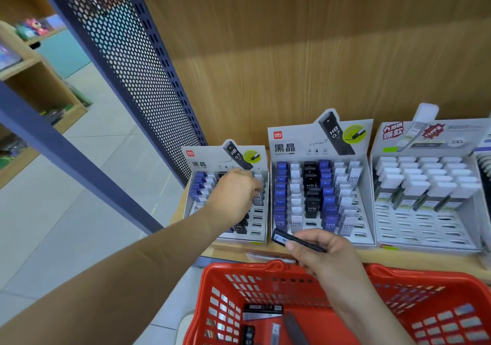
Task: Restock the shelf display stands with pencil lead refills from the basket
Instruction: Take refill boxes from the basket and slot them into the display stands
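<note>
Three grey display stands line the wooden shelf: a left stand (261, 156), a middle stand (369, 185) and a right stand (425, 227). My left hand (235, 194) reaches into the left stand with curled fingers; what they hold is hidden. My right hand (322, 254) pinches a black lead refill case (295, 239) in front of the middle stand, above the red basket (265, 270). Several loose refill cases (263, 310) lie in the basket's bottom.
A blue perforated metal panel (127, 60) rises left of the stands. The wooden back wall (318, 52) stands behind them. Tiled floor and other shelves (32, 87) lie far left. The right stand has several free slots in its lower rows.
</note>
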Demonstrator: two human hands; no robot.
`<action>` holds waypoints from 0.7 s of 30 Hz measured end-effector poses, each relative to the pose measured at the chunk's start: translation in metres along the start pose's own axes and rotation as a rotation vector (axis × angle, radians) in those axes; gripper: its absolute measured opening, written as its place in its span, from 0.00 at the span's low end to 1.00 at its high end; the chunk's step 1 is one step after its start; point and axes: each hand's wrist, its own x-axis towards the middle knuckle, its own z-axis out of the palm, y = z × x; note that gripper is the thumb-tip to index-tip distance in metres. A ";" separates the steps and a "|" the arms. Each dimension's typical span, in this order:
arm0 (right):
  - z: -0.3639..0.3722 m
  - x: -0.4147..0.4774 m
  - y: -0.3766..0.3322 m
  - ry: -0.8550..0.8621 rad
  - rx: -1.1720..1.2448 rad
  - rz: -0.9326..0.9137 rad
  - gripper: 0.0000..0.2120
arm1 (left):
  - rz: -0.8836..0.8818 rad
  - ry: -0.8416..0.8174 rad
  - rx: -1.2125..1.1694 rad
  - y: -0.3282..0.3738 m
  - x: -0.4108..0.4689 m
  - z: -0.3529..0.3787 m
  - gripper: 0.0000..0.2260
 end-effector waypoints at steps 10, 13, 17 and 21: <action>0.002 -0.004 -0.016 -0.140 0.251 0.028 0.07 | -0.298 -0.087 -0.863 0.047 -0.026 -0.041 0.08; 0.008 -0.006 -0.019 -0.176 0.165 -0.053 0.08 | -0.280 -0.201 -1.112 0.061 -0.045 -0.054 0.08; 0.015 -0.008 -0.021 -0.170 0.062 -0.099 0.08 | -0.353 -0.142 -1.219 0.049 -0.065 -0.064 0.06; 0.024 -0.015 -0.024 -0.217 0.032 -0.137 0.08 | -0.356 -0.146 -1.280 0.035 -0.080 -0.074 0.07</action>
